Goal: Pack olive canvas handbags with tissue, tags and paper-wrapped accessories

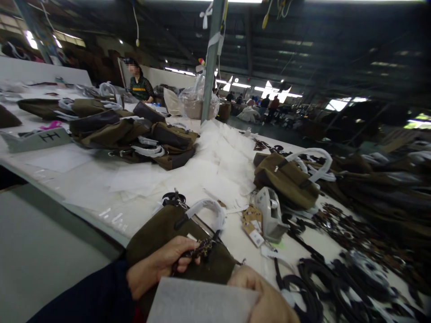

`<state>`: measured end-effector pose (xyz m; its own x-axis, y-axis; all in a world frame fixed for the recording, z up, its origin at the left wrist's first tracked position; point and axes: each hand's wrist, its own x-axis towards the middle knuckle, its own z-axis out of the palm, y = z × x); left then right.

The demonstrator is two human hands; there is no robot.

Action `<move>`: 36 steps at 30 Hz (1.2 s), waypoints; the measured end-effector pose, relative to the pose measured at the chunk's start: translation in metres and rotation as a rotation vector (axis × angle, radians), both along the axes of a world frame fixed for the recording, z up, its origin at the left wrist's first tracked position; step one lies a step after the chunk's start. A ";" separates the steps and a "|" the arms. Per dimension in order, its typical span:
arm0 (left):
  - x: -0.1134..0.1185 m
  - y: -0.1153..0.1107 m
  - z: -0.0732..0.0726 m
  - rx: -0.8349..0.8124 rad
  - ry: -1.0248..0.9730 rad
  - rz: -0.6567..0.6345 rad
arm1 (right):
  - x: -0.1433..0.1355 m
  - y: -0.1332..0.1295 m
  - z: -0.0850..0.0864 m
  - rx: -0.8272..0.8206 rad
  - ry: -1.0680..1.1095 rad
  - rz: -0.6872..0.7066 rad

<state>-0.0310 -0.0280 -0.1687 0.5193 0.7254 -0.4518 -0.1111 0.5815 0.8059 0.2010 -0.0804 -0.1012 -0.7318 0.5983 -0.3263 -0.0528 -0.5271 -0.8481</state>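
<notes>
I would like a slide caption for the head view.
Over an olive bag, the left hand grips a dark strap-like piece; the right hand holds a white sheet.

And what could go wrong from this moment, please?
First, the white sheet in the right hand is close to the olive bag, so it might crease if pressed against it.
Second, the dark brown piece in the left hand could slip onto the bag below and perhaps mark it.
Third, the brown tags lie beside the tape dispenser; a careless sleeve might scatter them.
</notes>
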 end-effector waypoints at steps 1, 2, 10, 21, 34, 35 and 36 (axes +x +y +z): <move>0.000 0.003 0.001 -0.007 -0.014 -0.012 | -0.009 -0.006 -0.011 -0.026 -0.011 0.040; -0.001 0.006 0.003 -0.011 -0.018 -0.026 | -0.016 -0.008 -0.022 -0.014 -0.069 0.094; 0.001 0.029 0.024 0.024 0.142 -0.136 | -0.010 0.011 -0.043 0.678 -0.838 -0.026; 0.016 0.051 0.059 0.099 0.400 -0.304 | -0.017 0.038 -0.043 0.832 -1.174 0.128; 0.022 0.040 0.053 0.118 0.367 -0.218 | -0.004 0.057 -0.044 0.387 -0.859 0.029; 0.020 0.034 0.047 0.117 0.342 -0.181 | -0.003 0.058 -0.044 0.394 -0.858 0.030; 0.019 0.027 0.040 0.115 0.322 -0.145 | -0.004 0.058 -0.045 0.408 -0.863 0.032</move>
